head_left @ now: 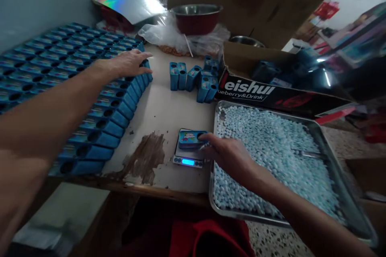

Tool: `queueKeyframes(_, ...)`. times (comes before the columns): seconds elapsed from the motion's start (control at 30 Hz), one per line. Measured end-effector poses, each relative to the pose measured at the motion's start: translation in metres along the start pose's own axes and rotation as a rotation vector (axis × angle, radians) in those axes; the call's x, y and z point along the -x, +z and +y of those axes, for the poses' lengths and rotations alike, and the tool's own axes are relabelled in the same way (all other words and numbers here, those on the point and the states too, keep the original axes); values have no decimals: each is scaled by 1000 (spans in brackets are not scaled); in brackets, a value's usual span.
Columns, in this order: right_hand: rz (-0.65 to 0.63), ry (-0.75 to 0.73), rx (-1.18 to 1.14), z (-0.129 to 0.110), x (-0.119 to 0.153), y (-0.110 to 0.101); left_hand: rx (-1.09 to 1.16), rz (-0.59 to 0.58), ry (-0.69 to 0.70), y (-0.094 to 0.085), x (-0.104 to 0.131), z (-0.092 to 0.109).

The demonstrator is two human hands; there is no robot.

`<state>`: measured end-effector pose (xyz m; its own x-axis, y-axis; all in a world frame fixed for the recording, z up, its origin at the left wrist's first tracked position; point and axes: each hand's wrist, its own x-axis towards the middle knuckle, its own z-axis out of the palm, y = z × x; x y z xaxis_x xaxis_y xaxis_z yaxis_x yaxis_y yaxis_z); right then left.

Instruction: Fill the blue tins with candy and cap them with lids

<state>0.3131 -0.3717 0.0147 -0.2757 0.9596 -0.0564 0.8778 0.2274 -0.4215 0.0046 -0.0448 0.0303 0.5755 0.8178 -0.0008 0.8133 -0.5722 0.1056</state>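
A small digital scale (188, 162) with a lit blue display sits near the table's front edge. On its plate lies a blue tin (189, 139), and my right hand (230, 154) touches the tin's right end with its fingertips; whether it grips the tin is hard to tell. My left hand (129, 63) reaches over the right rim of a large array of blue tins (99, 124), palm down, fingers apart, nothing seen in it. Right of the scale, a metal tray (216, 128) holds pale blue pellets (265, 156) and a metal utensil (310, 153).
Several blue tins (181, 76) stand at mid-table. Behind the tray is an open cardboard box (250, 88) with more tins. A red bowl (197, 20) and a plastic bag (159, 34) are at the back. Brown worn patch (147, 156) marks the table near the front.
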Motion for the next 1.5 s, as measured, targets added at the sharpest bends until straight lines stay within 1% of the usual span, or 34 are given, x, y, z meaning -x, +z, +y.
queueKeyframes(0.07,42,29,-131,9,6,-14,-70,-33,38,-12,20,14)
queueKeyframes(0.1,42,37,-157,17,9,-20,-109,-60,52,-17,32,22)
queueKeyframes(0.13,33,42,-144,28,11,-25,-141,-83,64,-20,45,30)
queueKeyframes(0.2,0,39,-30,53,14,-28,-175,-141,96,-19,73,49)
queueKeyframes(0.27,-43,-4,87,77,13,-21,-153,-191,159,-12,98,68)
queueKeyframes(0.33,-78,-70,145,94,9,-6,-80,-231,240,0,120,85)
queueKeyframes(0.43,-102,-144,212,101,5,13,32,-244,318,17,140,105)
queueKeyframes(0.53,-158,-189,283,96,10,19,83,-209,344,27,150,115)
queueKeyframes(0.6,-226,-224,284,94,16,16,101,-198,339,29,152,118)
queueKeyframes(0.67,-290,-229,243,95,23,10,107,-201,327,32,154,120)
queueKeyframes(0.73,-361,-184,177,100,26,3,114,-208,324,36,155,122)
queueKeyframes(0.8,-432,-110,117,108,27,-6,130,-209,326,40,157,124)
queueKeyframes(0.87,-477,-53,48,115,26,-17,154,-192,319,42,159,127)
queueKeyframes(0.97,-458,12,-155,123,25,-30,182,-157,274,44,162,129)
queueKeyframes(1.03,-429,78,-281,126,26,-32,208,-140,241,45,164,129)
queueKeyframes(1.17,-409,249,-404,123,26,-24,284,-136,215,50,165,129)
queueKeyframes(1.23,-388,322,-456,113,22,-23,321,-140,217,52,165,129)
queueKeyframes(1.27,-375,336,-478,106,18,-25,341,-144,219,53,165,129)
queueKeyframes(1.33,-335,298,-526,88,8,-33,380,-150,214,55,166,128)
queueKeyframes(1.4,-302,200,-573,67,-6,-42,408,-147,209,57,167,125)
queueKeyframes(1.43,-290,144,-572,56,-13,-46,417,-145,211,59,167,123)
queueKeyframes(1.5,-260,32,-486,36,-28,-52,431,-143,216,62,169,118)
